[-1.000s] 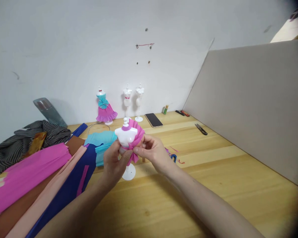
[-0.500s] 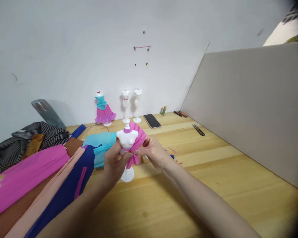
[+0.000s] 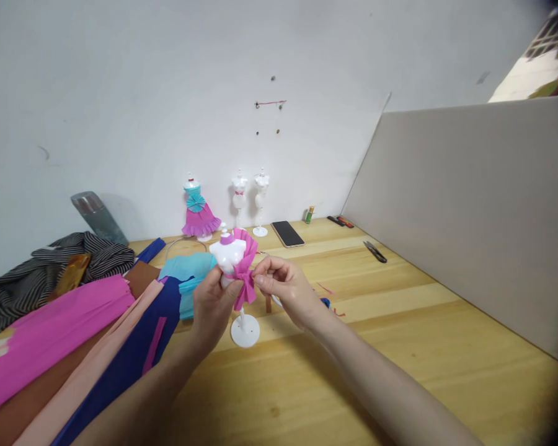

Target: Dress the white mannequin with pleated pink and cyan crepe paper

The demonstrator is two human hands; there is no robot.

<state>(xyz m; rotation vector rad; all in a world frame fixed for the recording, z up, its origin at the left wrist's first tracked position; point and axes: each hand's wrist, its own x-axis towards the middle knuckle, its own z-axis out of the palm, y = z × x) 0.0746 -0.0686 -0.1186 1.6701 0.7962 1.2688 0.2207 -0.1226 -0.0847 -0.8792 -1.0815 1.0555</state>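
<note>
A small white mannequin [image 3: 227, 253] with a magenta band at its neck tilts a little to the left above the table. My left hand [image 3: 215, 303] is closed around its waist, the thumb pressing at the front. A pleated magenta paper piece [image 3: 244, 282], gathered in its middle, lies against the mannequin's right side and front. My right hand [image 3: 283, 286] pinches the right edge of the gathered part between thumb and fingertips. The mannequin's round white base [image 3: 245, 331] shows below my hands.
Coloured crepe sheets [image 3: 69, 310], a striped cloth [image 3: 97, 254] and a bottle [image 3: 97, 215] lie left. At the wall are a dressed mannequin [image 3: 198, 207], two white mannequins [image 3: 261, 195] and a phone [image 3: 287, 233]. Black snips [image 3: 375, 251] lie right, paper scraps [image 3: 325, 302] nearer.
The mannequin has tilted and its top has shifted left. My right hand has drawn back slightly from the mannequin, and the gathered middle of the magenta piece now shows more.
</note>
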